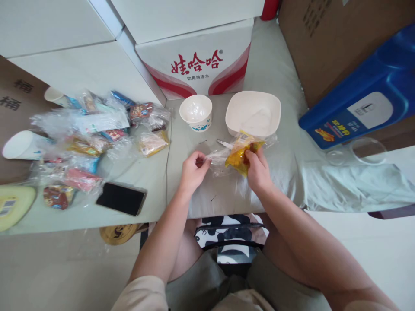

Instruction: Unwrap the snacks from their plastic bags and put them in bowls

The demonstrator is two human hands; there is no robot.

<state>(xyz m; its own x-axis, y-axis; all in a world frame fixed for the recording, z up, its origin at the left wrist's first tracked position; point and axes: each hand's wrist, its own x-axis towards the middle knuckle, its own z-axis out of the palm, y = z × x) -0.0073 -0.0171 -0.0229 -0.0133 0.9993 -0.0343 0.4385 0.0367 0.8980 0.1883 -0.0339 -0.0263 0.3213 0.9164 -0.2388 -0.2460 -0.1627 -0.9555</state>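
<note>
My right hand is closed on a yellow snack packet, thumb on top. Clear plastic film runs from around the packet to my left hand, which pinches its end between thumb and fingers. Just behind the film lies a small white-and-grey tool, partly hidden, perhaps a cutter. Beyond my hands stand a paper cup with a blue pattern and a white rectangular bowl with something clear inside it.
Several wrapped snacks are heaped at the left, by a tipped paper cup and a phone. A white-and-red carton stands behind. A large blue bottle and a clear round lid are at the right.
</note>
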